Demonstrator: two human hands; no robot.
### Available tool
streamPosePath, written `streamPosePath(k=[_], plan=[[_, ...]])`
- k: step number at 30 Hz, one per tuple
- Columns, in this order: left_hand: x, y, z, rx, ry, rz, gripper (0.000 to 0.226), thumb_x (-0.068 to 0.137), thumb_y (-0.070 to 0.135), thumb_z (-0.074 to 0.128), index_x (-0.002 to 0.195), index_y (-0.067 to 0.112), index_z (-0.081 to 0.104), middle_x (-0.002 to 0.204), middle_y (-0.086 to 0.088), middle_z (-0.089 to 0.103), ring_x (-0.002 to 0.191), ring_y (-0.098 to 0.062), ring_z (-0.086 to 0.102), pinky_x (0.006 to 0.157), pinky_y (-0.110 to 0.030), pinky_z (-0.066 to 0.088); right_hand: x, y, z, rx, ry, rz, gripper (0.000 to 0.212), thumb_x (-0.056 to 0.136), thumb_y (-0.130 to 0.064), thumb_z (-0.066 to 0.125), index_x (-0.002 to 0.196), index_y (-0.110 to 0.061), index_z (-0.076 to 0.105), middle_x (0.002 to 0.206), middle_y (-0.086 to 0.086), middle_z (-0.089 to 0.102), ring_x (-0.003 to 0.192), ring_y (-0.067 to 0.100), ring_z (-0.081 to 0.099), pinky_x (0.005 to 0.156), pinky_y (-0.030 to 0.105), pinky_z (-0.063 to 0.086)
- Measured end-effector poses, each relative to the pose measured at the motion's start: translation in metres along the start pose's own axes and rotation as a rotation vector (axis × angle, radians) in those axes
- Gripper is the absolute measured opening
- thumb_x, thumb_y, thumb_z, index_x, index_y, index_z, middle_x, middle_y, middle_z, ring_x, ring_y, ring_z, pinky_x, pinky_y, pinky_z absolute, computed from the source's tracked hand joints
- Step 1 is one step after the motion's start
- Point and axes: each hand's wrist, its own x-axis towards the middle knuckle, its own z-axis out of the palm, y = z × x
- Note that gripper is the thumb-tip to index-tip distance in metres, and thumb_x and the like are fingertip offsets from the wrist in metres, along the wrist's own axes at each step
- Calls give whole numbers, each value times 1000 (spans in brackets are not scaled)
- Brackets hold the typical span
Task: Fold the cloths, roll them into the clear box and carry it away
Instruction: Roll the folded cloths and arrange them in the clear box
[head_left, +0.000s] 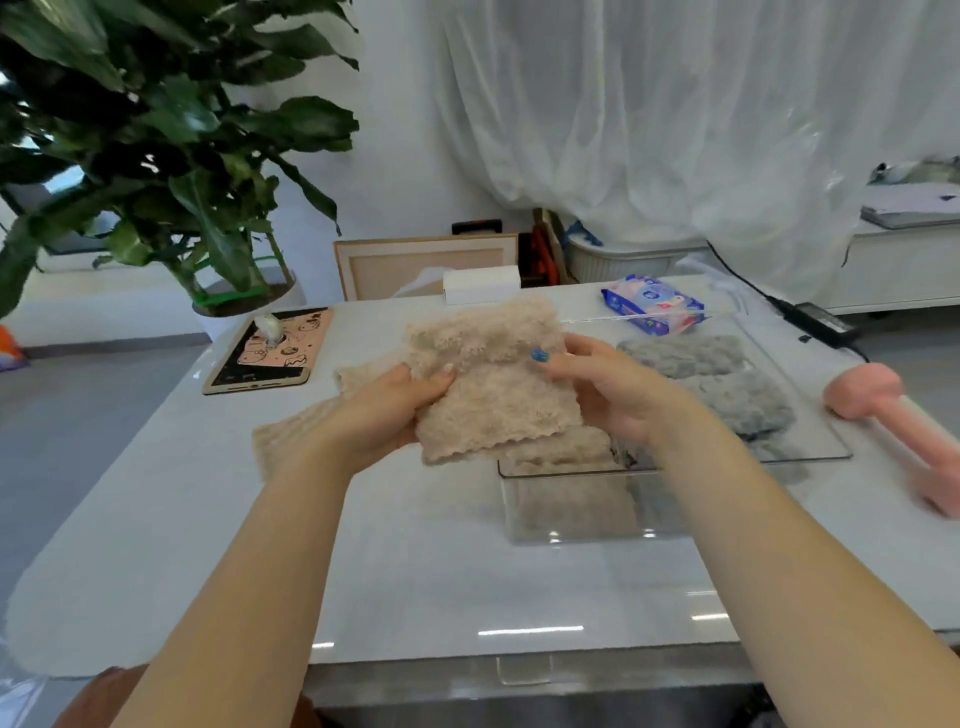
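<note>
I hold a folded beige fluffy cloth in the air above the white table. My left hand grips its left edge, thumb on top. My right hand holds its right edge. Just behind and below the cloth stands the clear box, with grey rolled cloths and a beige roll inside. Another beige cloth lies flat on the table, partly hidden under my left forearm.
A pink dumbbell lies to the right of the box. A wet-wipes pack, a white box and a tablet sit at the table's far side. A potted plant stands at the back left.
</note>
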Motion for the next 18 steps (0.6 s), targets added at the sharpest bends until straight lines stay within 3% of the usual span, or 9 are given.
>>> streamPosePath(k=[2, 4, 6, 7, 9, 12, 14, 16, 18], plan=[[13, 5, 21, 137, -45, 6, 30, 94, 25, 58, 122, 18, 54, 110, 1, 71, 97, -11, 69, 76, -25, 55, -3, -5, -15, -168, 57, 83, 22, 90, -4, 58, 107, -17, 61, 95, 0, 73, 83, 13, 70, 74, 31, 58], [23, 11, 41, 323, -92, 29, 30, 95, 21, 58, 123, 26, 50, 107, 8, 68, 88, -5, 69, 67, -19, 54, -4, -8, -34, -271, 122, 71, 44, 88, 9, 51, 121, -19, 56, 100, -1, 70, 83, 12, 68, 60, 24, 55], [37, 11, 54, 458, -112, 119, 37, 97, 14, 53, 126, 35, 44, 107, 13, 65, 87, -3, 67, 63, -18, 53, -6, -10, -57, -179, 215, -15, 66, 82, 20, 44, 127, -27, 53, 105, 2, 68, 85, 15, 67, 56, 23, 51], [43, 10, 57, 437, -117, 160, 38, 97, 9, 51, 124, 36, 47, 107, 11, 66, 88, -8, 67, 64, -21, 54, -6, -7, -66, -92, 257, -72, 67, 81, 23, 41, 122, -27, 58, 103, 3, 69, 85, 17, 67, 56, 24, 52], [56, 6, 63, 305, -127, 202, 39, 94, -7, 42, 107, 27, 58, 99, -2, 66, 83, -20, 66, 63, -30, 55, -6, -3, -80, 39, 297, -146, 56, 83, 23, 39, 89, -23, 71, 88, 3, 73, 80, 20, 66, 58, 24, 55], [72, 1, 69, 106, -99, 164, 41, 92, -14, 32, 85, 15, 60, 89, -9, 60, 75, -23, 59, 59, -30, 53, -5, 4, -83, 35, 304, -128, 60, 84, 23, 35, 48, -15, 65, 72, -1, 72, 70, 15, 67, 59, 24, 56], [76, 3, 72, -53, -104, 63, 34, 94, -7, 33, 82, 10, 60, 89, -13, 61, 76, -25, 62, 62, -32, 57, -1, 4, -89, -10, 326, -82, 57, 82, 22, 34, 48, -12, 65, 71, 0, 71, 70, 14, 65, 61, 24, 56], [77, 7, 70, -149, -153, -56, 28, 93, 2, 33, 86, 7, 59, 94, -16, 61, 80, -28, 63, 63, -36, 58, 5, 2, -96, -73, 363, -25, 40, 83, 11, 37, 61, -8, 64, 72, 4, 64, 68, 16, 59, 60, 27, 52], [75, 13, 68, -24, -231, -153, 24, 96, 16, 35, 91, 9, 58, 95, -13, 62, 80, -26, 64, 65, -37, 59, 10, 2, -101, -254, 366, 41, 23, 86, -11, 47, 67, -12, 61, 70, 5, 55, 68, 19, 51, 61, 32, 43]])
